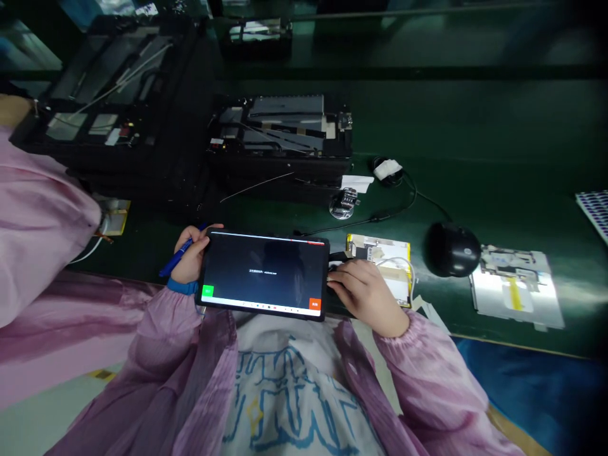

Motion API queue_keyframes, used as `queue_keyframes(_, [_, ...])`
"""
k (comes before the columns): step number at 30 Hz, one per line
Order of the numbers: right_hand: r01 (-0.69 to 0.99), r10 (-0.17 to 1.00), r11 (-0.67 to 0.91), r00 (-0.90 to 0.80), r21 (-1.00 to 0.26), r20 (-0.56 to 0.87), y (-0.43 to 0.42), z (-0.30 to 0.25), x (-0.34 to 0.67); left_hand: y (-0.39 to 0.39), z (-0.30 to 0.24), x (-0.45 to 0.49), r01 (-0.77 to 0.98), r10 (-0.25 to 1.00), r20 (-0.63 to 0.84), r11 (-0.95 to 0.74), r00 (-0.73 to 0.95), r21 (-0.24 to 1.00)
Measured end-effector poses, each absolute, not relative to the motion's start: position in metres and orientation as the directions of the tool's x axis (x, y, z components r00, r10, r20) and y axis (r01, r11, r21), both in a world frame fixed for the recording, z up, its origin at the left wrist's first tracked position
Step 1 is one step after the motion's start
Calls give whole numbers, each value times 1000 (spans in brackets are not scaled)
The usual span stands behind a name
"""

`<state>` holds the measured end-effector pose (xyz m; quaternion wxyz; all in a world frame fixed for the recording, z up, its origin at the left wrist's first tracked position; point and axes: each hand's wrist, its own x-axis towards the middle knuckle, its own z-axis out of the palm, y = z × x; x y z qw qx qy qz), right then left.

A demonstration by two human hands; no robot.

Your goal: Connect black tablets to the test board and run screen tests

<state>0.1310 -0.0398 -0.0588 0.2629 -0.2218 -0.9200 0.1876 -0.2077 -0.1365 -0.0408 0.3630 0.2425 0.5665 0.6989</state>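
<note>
A black tablet point(263, 272) with a lit dark screen, a green button at lower left and an orange one at lower right, sits at the bench's near edge in front of me. My left hand point(190, 253) grips its left edge and also holds a blue pen point(179, 253). My right hand point(363, 291) is curled at the tablet's right edge, fingers closed on a black cable plug point(338, 258) there.
Black trays of tablet parts point(280, 136) are stacked behind the tablet, more at the far left point(109, 114). A yellow-edged component point(380, 250), a black dome-shaped device point(452, 249), a silver panel point(515, 288) and a tally counter point(344, 204) lie on the green bench. Another person's pink sleeve point(38, 215) is at left.
</note>
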Motion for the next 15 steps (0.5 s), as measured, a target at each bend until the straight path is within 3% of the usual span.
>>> queue_keyframes(15, [174,325,914,-853,-365,409,-24,-62,133,-136,-43,-210,-226,793,-44,-120,-607,967])
